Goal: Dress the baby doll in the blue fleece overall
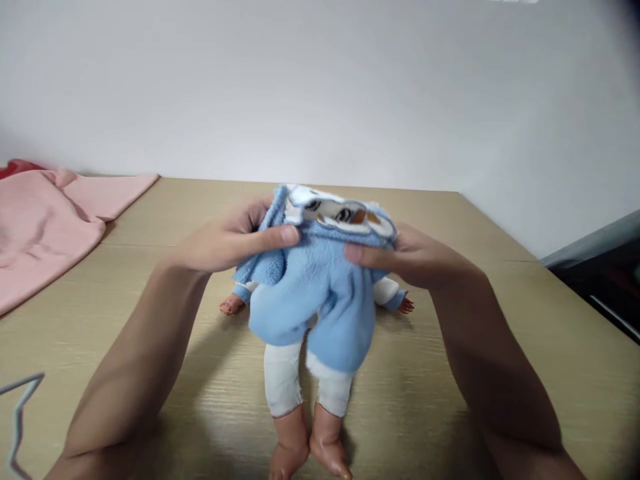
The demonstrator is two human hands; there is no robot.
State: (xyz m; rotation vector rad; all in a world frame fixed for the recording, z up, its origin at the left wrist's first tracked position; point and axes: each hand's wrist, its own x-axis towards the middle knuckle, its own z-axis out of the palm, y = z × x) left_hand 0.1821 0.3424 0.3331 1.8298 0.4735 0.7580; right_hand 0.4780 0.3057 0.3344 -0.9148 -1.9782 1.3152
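Nearest the camera, the doll's bare feet point(310, 450) lie together on the wooden worktop point(525, 347), well below the fingers of both hands. Above the feet come the doll's legs in white leggings point(300, 380), side by side and pointing back toward the person.

Further up, the blue fleece garment point(313, 300) hangs over the doll's body, its lower edge draped just above the leggings. The left hand point(227, 240) is clamped on the garment's left upper edge, thumb pressed on the near side of the fleece and the other fingers tucked behind it. The right hand point(413, 257) is closed on the right upper edge in the same way, thumb on the front, the remaining fingers hidden behind the cloth. Between the two grips the garment is bunched up, and its hood point(345, 213), white-lined with an animal face on it, sits just above the thumbs.

Just below and outside each grip, the doll's small hands point(231, 305) stick out from blue-cuffed sleeves and rest on the worktop.

Far left of the left fingers, a pink cloth point(50, 220) lies spread on the worktop, against the pale wall point(320, 87) behind.
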